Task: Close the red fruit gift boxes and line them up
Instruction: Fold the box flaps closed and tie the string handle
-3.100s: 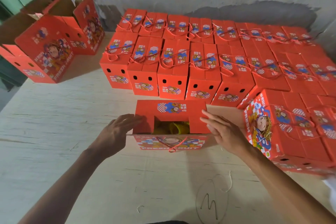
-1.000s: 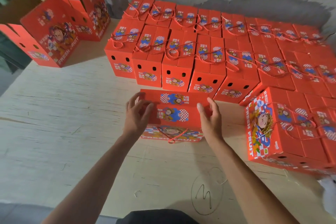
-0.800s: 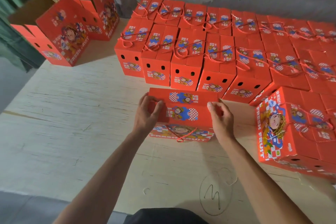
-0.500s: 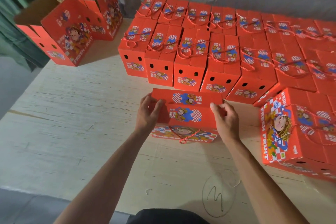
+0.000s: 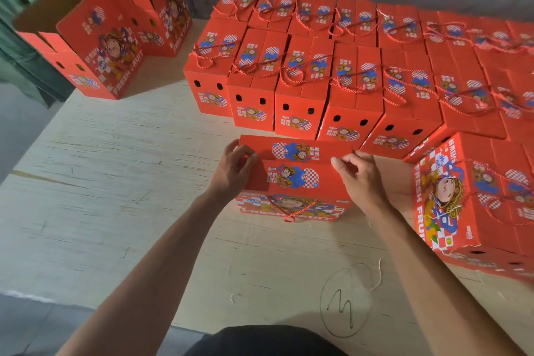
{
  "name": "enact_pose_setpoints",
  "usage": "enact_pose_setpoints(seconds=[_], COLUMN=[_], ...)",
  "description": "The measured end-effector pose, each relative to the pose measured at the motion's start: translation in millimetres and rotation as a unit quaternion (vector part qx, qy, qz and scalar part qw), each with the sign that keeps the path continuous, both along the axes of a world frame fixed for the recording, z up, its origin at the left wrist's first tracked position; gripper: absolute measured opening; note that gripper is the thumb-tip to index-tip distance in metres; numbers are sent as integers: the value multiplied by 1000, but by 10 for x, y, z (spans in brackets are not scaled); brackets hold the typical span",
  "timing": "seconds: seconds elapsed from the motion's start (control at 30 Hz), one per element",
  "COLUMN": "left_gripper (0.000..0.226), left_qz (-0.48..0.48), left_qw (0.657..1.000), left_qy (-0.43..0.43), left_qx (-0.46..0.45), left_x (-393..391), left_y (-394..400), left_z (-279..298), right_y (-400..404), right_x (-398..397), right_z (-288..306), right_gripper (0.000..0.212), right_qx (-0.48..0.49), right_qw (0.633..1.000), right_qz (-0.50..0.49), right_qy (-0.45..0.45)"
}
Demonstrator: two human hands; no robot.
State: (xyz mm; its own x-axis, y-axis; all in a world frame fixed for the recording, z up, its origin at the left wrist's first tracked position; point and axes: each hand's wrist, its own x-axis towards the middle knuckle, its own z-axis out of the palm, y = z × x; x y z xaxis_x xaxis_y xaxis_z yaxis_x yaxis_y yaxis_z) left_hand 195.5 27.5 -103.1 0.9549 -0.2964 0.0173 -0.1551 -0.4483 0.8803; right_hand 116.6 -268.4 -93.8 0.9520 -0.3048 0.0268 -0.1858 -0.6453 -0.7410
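my left hand (image 5: 235,172) and right hand (image 5: 359,179) pinch the near box (image 5: 294,179) top flaps (closed rows (image 5: 318,75) behind).

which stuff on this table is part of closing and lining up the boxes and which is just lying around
Part of the job:
- box being closed, left hand and right hand at its lid
- rows of closed boxes
- open boxes

Lying about:
- loose string
- pen scribble on the table

box (image 5: 294,179) top flaps folded shut over the fruit, both hands gripping its ends
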Motion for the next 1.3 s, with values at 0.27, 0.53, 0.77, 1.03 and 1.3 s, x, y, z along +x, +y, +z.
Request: enact_pose_setpoints(seconds=[0.27, 0.53, 0.77, 1.03, 1.3], left_gripper=[20, 34, 31, 17, 89], left_qz=[12, 16, 46, 91, 159], left_qw=[998, 992, 992, 992, 960], left_qy=[37, 94, 95, 52, 193], left_qx=[-58, -78, -67, -68, -125], left_x=[-56, -64, -66, -109, -161], left_y=[-25, -45, -114, -161, -146], left_z=[115, 147, 132, 121, 65], right_y=[39, 185, 192, 292, 280], right_x=[14, -60, 26, 3, -47], right_z=[58, 54, 93, 30, -19], right_gripper=[28, 27, 30, 30, 61], right_qx=[-16, 121, 74, 34, 66], right_qw=[999, 992, 997, 998, 988], right_qz=[38, -22, -14, -49, -110], right_qy=[28, 17, 24, 31, 87])
